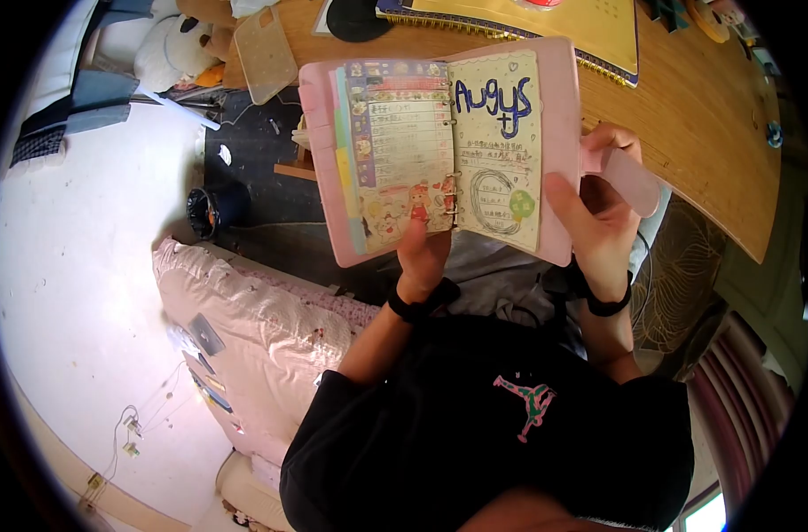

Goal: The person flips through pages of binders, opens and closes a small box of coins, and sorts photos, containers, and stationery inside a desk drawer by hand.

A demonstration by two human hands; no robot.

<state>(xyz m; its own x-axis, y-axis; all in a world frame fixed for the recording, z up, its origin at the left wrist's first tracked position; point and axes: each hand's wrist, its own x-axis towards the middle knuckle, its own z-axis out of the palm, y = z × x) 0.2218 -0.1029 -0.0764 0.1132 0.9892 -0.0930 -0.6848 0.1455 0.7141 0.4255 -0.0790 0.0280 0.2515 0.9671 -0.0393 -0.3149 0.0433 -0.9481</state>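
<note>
An open pink ring-bound notebook (558, 106) is held up in both hands. Its left page has printed lines, writing and cartoon stickers, with coloured tabs along the edge; the right page has large blue lettering and a green sticker. My left hand (422, 257) holds the bottom of the left page, thumb on the paper and the other fingers hidden behind. Gripping the right cover is my right hand (599, 208), its thumb on the front and fingers curled behind, beside the pink closing strap (631, 182). Both wrists wear black bands.
Beyond the notebook is a wooden desk (688, 133) with a yellow spiral notebook (590, 31) and a clear phone case (266, 55). A black bin (216, 211) stands on the floor at left, near a bed with a pink cover (253, 301). Plush toys lie at the upper left.
</note>
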